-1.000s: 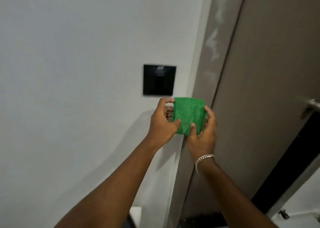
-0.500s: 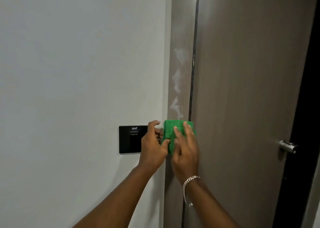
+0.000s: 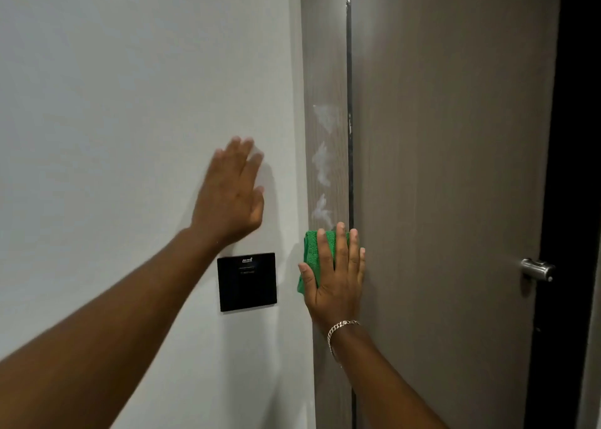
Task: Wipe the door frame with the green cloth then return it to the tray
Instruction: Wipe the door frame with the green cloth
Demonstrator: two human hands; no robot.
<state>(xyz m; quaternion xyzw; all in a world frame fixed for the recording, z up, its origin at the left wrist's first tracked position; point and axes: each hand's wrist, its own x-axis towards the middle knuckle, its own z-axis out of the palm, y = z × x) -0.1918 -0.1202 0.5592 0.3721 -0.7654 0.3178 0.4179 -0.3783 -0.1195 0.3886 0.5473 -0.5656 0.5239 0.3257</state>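
The folded green cloth (image 3: 310, 253) lies flat against the grey-brown door frame (image 3: 325, 70), pressed there by my right hand (image 3: 336, 272) with its fingers spread over it. Above the cloth the door frame carries several white smears (image 3: 322, 165). My left hand (image 3: 232, 194) is open, palm toward the white wall, above and left of the cloth, holding nothing. No tray is in view.
A black square switch panel (image 3: 247, 281) is set in the white wall (image 3: 130, 103) just left of the cloth. The brown door (image 3: 455, 168) stands right of the frame, with a metal handle (image 3: 536, 269) near its dark right edge.
My left hand let go of the cloth and rose up and left against the wall. My right hand flattened the cloth onto the frame. The view tilted upright and closer.
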